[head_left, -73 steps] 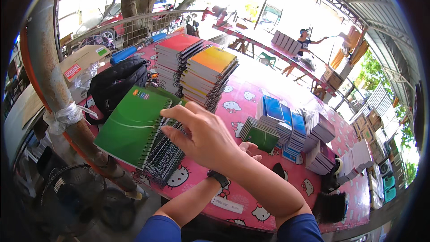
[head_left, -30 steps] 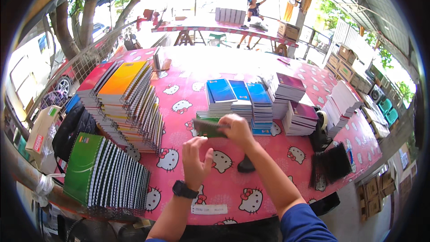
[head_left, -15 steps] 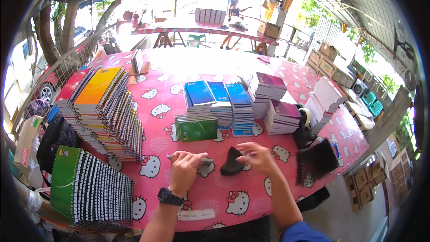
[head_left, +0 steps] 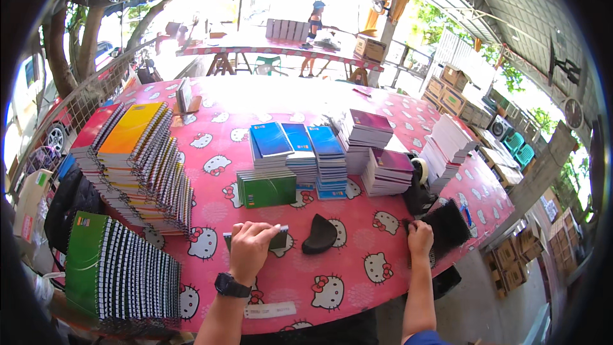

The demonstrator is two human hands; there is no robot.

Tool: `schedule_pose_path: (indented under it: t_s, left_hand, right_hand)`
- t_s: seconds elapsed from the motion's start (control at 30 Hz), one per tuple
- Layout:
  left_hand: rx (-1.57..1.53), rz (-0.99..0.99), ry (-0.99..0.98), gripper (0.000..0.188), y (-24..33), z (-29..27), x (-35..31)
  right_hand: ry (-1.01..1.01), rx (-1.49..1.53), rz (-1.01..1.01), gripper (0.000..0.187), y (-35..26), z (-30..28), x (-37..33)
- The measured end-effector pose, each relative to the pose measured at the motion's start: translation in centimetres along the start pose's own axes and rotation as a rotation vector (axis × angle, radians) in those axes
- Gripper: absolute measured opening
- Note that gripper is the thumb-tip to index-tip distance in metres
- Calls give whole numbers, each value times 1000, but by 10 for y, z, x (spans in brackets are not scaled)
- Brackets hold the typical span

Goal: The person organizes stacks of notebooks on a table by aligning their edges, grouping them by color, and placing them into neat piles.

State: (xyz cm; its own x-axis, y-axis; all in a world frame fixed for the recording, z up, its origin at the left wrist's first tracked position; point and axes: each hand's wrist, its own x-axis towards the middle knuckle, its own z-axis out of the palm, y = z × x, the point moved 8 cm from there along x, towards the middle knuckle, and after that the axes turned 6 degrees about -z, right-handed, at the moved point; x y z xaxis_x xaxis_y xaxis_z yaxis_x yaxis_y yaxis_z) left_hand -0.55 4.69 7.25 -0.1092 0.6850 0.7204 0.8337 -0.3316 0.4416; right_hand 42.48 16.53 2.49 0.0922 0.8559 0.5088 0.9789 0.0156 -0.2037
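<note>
My left hand, with a black watch on the wrist, is closed on a small dark green notebook stood nearly edge-on over the table. My fingers hide most of it. Farther right, my right hand pinches at the left edge of a pile of black spiral binding coils. Its fingertips partly cover what they grip. A black curved wedge-shaped block lies between my hands. Beyond it stand unbound stacks of green notebooks, blue notebooks and purple notebooks.
Bound green notebooks and yellow notebooks are piled on the left. A tape dispenser and white paper stacks stand at right. A paper strip lies near the pink table's front edge. Another person stands by the far table.
My right hand has gone from beside the black wedge block to the coil pile at the right. The left hand still holds the notebook, now tipped to show more cover. The view has shifted.
</note>
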Motion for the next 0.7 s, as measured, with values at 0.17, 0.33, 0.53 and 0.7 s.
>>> schedule_pose_path:
  t_s: [0.17, 0.33, 0.53, 0.7]
  left_hand:
    - [-25, 3, 7, 18, 3, -1, 2]
    - [-22, 15, -41, 21, 5, 9, 1]
    - [-8, 6, -45, 20, 2, 4, -1]
    - [-70, -19, -76, 13, 4, 12, 5]
  right_hand:
    - [192, -55, 38, 17, 12, -20, 16]
    - [94, 274, -86, 35, -40, -21, 22]
    - [-398, 889, -324, 32, -230, -3, -36]
    - [-623, 901, -520, 25, -268, 17, -36]
